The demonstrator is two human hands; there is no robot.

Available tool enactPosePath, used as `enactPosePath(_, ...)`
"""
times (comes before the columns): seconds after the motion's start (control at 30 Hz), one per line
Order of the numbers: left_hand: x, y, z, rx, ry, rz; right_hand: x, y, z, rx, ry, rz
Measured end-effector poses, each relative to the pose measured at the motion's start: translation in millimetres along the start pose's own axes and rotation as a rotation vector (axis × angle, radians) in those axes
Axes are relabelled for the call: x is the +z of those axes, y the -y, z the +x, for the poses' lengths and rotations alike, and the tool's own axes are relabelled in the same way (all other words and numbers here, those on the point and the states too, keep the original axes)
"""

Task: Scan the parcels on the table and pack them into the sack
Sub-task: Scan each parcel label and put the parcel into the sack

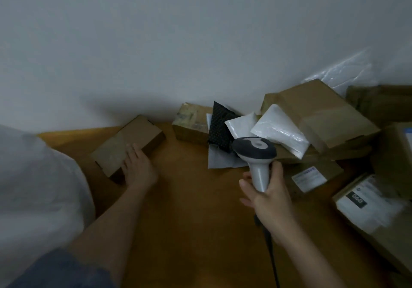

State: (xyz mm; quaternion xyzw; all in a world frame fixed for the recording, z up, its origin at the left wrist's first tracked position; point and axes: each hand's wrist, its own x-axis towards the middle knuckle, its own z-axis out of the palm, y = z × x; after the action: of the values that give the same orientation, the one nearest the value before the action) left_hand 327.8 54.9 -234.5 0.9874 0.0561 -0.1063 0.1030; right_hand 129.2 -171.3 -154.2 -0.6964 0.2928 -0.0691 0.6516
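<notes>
Two hands are being shown over a brown wooden table (189, 209) that is running up against a plain pale wall (156, 42). The left hand (139, 169) is being laid on the near end of a small cardboard box (128, 146), its fingers spread flat over the top rather than curled round it. That box is lying alone on the table, close to the wall. The right hand (267, 195) is being closed round the pale handle of a barcode scanner (256, 156), whose dark grey head is being pointed away from the person; a dark cable is hanging down below the wrist. Just beyond the scanner head, a heap of parcels is being kept against the wall: a black dotted mailer (220, 129), white plastic mailers (278, 130), a grey sheet beneath them, and a large cardboard box (318, 114) behind. To the right of the gripping hand, labelled boxes (365, 205) are lying near the table edge. To the left of the resting hand, a white sack (33, 187) is filling the frame's side. The scene is dim and blurred.
</notes>
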Motion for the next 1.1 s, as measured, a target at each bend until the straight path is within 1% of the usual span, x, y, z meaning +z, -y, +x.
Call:
enactPosePath(0.13,6,13,23,-0.046,0.067,0.045,-3,-18,4,0.016,0.044,-0.077)
enactPosePath(0.23,15,12,18,-0.007,0.016,0.138,-10,-25,3,0.038,0.048,-0.086)
enactPosePath(0.33,23,5,-7,0.08,-0.036,0.178,-17,-23,-5,0.05,0.051,-0.044)
enactPosePath(0.4,29,0,-33,0.132,-0.06,0.157,-21,-18,-14,0.055,0.063,-0.027)
enactPosePath(0.53,46,-10,-107,0.182,-0.07,0.105,-34,-10,-37,0.055,0.071,-0.009)
enactPosePath(0.7,51,-24,-204,0.148,0.075,0.141,-63,-11,-69,0.086,0.077,0.051)
enactPosePath(0.77,52,-32,-243,0.19,0.088,0.12,-78,-12,-82,0.116,0.095,0.083)
enactPosePath(0.9,60,-43,-312,0.247,0.089,-0.019,-107,-18,-109,0.139,0.129,0.135)
enactPosePath(1.03,75,-42,-367,0.276,0.154,0.058,-123,-28,-133,0.159,0.195,0.138)
enactPosePath(1.1,74,-37,-378,0.218,0.204,0.102,-128,-32,-142,0.163,0.233,0.131)
